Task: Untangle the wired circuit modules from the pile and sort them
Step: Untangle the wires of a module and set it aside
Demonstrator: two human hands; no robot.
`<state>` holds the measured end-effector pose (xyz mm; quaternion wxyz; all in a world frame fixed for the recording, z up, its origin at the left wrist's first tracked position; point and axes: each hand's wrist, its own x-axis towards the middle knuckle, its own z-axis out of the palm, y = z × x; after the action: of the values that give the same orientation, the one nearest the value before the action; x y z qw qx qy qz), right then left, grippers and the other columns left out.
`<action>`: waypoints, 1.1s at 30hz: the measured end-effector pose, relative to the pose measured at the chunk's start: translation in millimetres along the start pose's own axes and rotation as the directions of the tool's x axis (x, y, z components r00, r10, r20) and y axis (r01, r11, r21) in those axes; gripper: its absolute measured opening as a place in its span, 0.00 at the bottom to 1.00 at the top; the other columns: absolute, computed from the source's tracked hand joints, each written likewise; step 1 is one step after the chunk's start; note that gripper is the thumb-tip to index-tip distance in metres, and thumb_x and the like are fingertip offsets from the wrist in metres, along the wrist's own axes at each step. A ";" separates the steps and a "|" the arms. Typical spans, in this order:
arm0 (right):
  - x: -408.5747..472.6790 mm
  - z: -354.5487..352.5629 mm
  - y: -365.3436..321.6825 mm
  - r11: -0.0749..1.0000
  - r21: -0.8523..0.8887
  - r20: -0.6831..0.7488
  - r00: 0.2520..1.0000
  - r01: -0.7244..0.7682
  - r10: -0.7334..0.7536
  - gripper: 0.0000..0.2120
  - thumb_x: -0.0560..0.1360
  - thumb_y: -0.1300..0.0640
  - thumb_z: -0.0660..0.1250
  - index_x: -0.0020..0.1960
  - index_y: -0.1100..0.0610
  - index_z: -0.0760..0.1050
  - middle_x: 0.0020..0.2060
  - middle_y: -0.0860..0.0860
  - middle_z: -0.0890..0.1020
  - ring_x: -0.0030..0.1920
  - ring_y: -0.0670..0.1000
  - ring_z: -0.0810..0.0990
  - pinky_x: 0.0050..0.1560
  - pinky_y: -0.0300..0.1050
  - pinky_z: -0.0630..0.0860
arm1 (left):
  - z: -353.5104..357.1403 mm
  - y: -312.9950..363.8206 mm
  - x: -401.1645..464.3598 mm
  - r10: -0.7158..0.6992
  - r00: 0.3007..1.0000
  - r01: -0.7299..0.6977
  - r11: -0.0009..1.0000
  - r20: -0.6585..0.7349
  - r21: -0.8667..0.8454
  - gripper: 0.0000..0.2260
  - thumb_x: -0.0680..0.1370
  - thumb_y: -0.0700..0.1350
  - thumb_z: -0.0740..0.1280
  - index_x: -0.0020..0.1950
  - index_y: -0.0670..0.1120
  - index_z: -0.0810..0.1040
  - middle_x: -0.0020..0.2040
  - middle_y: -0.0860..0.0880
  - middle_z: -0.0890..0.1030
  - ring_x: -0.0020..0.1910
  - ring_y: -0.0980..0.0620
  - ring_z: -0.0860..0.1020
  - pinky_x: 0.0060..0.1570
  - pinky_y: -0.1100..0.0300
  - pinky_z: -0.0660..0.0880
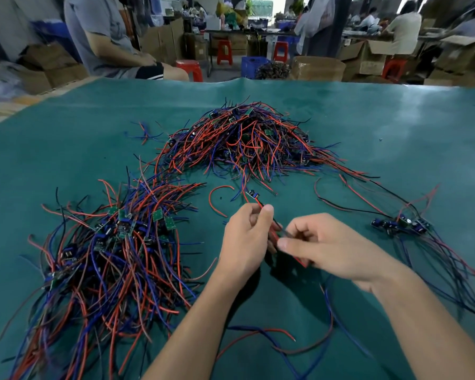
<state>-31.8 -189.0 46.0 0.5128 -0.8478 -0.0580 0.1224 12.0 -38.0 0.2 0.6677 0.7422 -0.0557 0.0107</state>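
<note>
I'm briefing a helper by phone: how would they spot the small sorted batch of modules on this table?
Start at the green table mat and go to its right side, past the right hand. The sorted batch lies there, a few modules side by side, wires trailing toward the near edge. Unlike the tangled far pile and the big left heap, it is small and lined up.

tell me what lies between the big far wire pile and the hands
Head view: mostly bare green mat, one loose curved red wire, and a small module whose wires run into the left hand.
</note>
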 end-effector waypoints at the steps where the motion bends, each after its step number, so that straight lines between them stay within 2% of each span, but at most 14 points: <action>1: -1.4 3.4 2.4 1.000 0.020 0.033 0.999 0.014 -0.014 0.10 0.79 0.58 0.73 0.39 0.56 0.78 0.30 0.48 0.77 0.31 0.47 0.73 0.34 0.38 0.68 | -0.6 0.5 -0.7 0.003 1.000 -0.003 1.000 0.006 -0.005 0.10 0.83 0.46 0.63 0.49 0.42 0.79 0.37 0.46 0.85 0.31 0.52 0.79 0.37 0.57 0.77; 4: -2.3 7.4 6.6 0.998 0.023 0.089 0.994 0.056 -0.058 0.11 0.77 0.57 0.75 0.37 0.56 0.78 0.31 0.48 0.77 0.34 0.48 0.72 0.37 0.43 0.68 | -1.9 3.2 -1.9 0.000 1.000 0.001 0.999 0.019 -0.047 0.07 0.82 0.42 0.63 0.47 0.41 0.79 0.33 0.49 0.82 0.28 0.54 0.76 0.35 0.60 0.72; 6: -0.5 4.7 7.2 0.995 0.061 0.024 0.996 0.080 -0.082 0.12 0.76 0.51 0.74 0.37 0.56 0.80 0.30 0.47 0.78 0.32 0.46 0.73 0.35 0.37 0.69 | -3.3 4.5 -2.8 -0.009 0.999 0.013 0.997 0.047 -0.082 0.07 0.81 0.39 0.63 0.47 0.40 0.79 0.32 0.47 0.81 0.25 0.53 0.73 0.30 0.61 0.70; 8: 4.6 0.8 13.1 0.993 0.088 -0.191 0.979 0.085 -0.067 0.12 0.77 0.48 0.74 0.39 0.54 0.82 0.29 0.46 0.80 0.31 0.46 0.75 0.31 0.35 0.69 | -3.0 5.8 -5.6 -0.020 0.994 0.035 0.990 0.112 -0.133 0.07 0.81 0.37 0.63 0.45 0.39 0.79 0.30 0.48 0.79 0.23 0.54 0.72 0.24 0.64 0.68; 10: 10.4 -0.8 18.1 0.996 0.062 -0.426 0.904 0.070 -0.038 0.09 0.76 0.47 0.74 0.42 0.51 0.82 0.33 0.49 0.83 0.33 0.47 0.78 0.34 0.40 0.73 | -2.6 7.2 -8.4 -0.025 0.982 0.050 0.990 0.185 -0.130 0.08 0.80 0.37 0.64 0.44 0.41 0.81 0.31 0.48 0.79 0.26 0.54 0.74 0.24 0.64 0.69; 11: 12.2 0.8 19.0 0.991 0.101 -0.469 0.883 0.085 -0.028 0.07 0.76 0.48 0.75 0.43 0.50 0.83 0.35 0.50 0.84 0.34 0.46 0.78 0.35 0.41 0.74 | -2.9 7.4 -9.2 -0.017 0.974 0.043 0.993 0.227 -0.107 0.08 0.80 0.37 0.65 0.43 0.42 0.82 0.32 0.48 0.80 0.27 0.53 0.75 0.25 0.64 0.70; 14: 15.0 6.6 19.7 0.951 0.275 -0.461 0.887 0.144 -0.001 0.03 0.75 0.56 0.76 0.46 0.54 0.84 0.33 0.48 0.84 0.32 0.43 0.78 0.30 0.33 0.70 | -2.9 7.1 -10.1 0.015 0.946 0.000 0.999 0.325 -0.046 0.07 0.77 0.41 0.67 0.41 0.43 0.82 0.34 0.48 0.80 0.30 0.54 0.74 0.28 0.64 0.70; 18: 13.6 2.4 15.9 0.859 0.492 -0.472 0.873 0.143 0.124 0.06 0.70 0.62 0.78 0.41 0.56 0.82 0.33 0.51 0.83 0.30 0.46 0.76 0.28 0.38 0.69 | -2.7 8.0 -9.8 0.010 0.940 0.012 0.998 0.340 -0.062 0.09 0.73 0.47 0.66 0.40 0.43 0.83 0.35 0.45 0.81 0.33 0.51 0.74 0.31 0.62 0.70; 21: 13.3 2.3 12.7 0.771 0.612 -0.456 0.874 0.173 0.166 0.07 0.72 0.64 0.76 0.42 0.56 0.79 0.39 0.56 0.85 0.33 0.48 0.77 0.31 0.39 0.72 | -3.1 7.6 -9.6 0.005 0.939 0.026 0.996 0.344 -0.085 0.10 0.73 0.48 0.67 0.41 0.44 0.84 0.35 0.45 0.81 0.34 0.53 0.73 0.35 0.61 0.70; 23: 13.9 3.4 11.8 0.743 0.634 -0.477 0.865 0.216 0.155 0.09 0.72 0.68 0.75 0.46 0.58 0.78 0.37 0.56 0.85 0.32 0.48 0.77 0.31 0.39 0.73 | -3.1 6.7 -9.5 0.022 0.945 0.011 0.995 0.327 -0.101 0.09 0.73 0.48 0.68 0.41 0.44 0.85 0.37 0.40 0.82 0.36 0.53 0.74 0.40 0.57 0.70; 26: 15.3 6.5 13.3 0.765 0.599 -0.510 0.850 0.239 0.133 0.12 0.71 0.71 0.74 0.51 0.60 0.78 0.32 0.52 0.82 0.31 0.48 0.78 0.30 0.39 0.74 | -3.1 5.9 -10.3 0.067 0.946 -0.023 0.990 0.317 -0.141 0.07 0.73 0.46 0.71 0.43 0.43 0.84 0.39 0.47 0.84 0.39 0.54 0.78 0.45 0.59 0.74; 28: 15.8 10.6 14.0 0.765 0.600 -0.496 0.859 0.236 0.124 0.11 0.72 0.71 0.74 0.50 0.61 0.79 0.33 0.53 0.83 0.33 0.50 0.80 0.32 0.39 0.76 | -3.9 4.5 -10.0 0.091 0.938 -0.034 0.984 0.335 -0.173 0.04 0.75 0.43 0.73 0.47 0.43 0.84 0.43 0.48 0.86 0.43 0.51 0.83 0.50 0.58 0.77; 29: 16.1 12.0 14.2 0.761 0.606 -0.490 0.863 0.232 0.126 0.10 0.71 0.71 0.75 0.49 0.61 0.80 0.34 0.54 0.83 0.35 0.51 0.81 0.34 0.39 0.77 | -4.4 3.7 -9.5 0.093 0.938 -0.030 0.981 0.334 -0.190 0.02 0.76 0.41 0.73 0.48 0.43 0.84 0.44 0.47 0.87 0.44 0.50 0.84 0.50 0.58 0.78; 33: 16.2 10.3 15.2 0.761 0.613 -0.426 0.900 0.212 0.092 0.10 0.70 0.71 0.75 0.48 0.61 0.80 0.37 0.53 0.82 0.38 0.50 0.80 0.40 0.40 0.78 | -4.0 4.3 -8.8 0.090 0.957 -0.044 0.984 0.274 -0.173 0.03 0.78 0.40 0.71 0.48 0.44 0.85 0.42 0.44 0.86 0.37 0.54 0.80 0.40 0.64 0.75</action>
<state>-19.3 -183.7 25.6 0.7762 -0.6218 0.0746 -0.0728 3.0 -33.9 4.1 0.7114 0.6761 -0.1757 -0.0766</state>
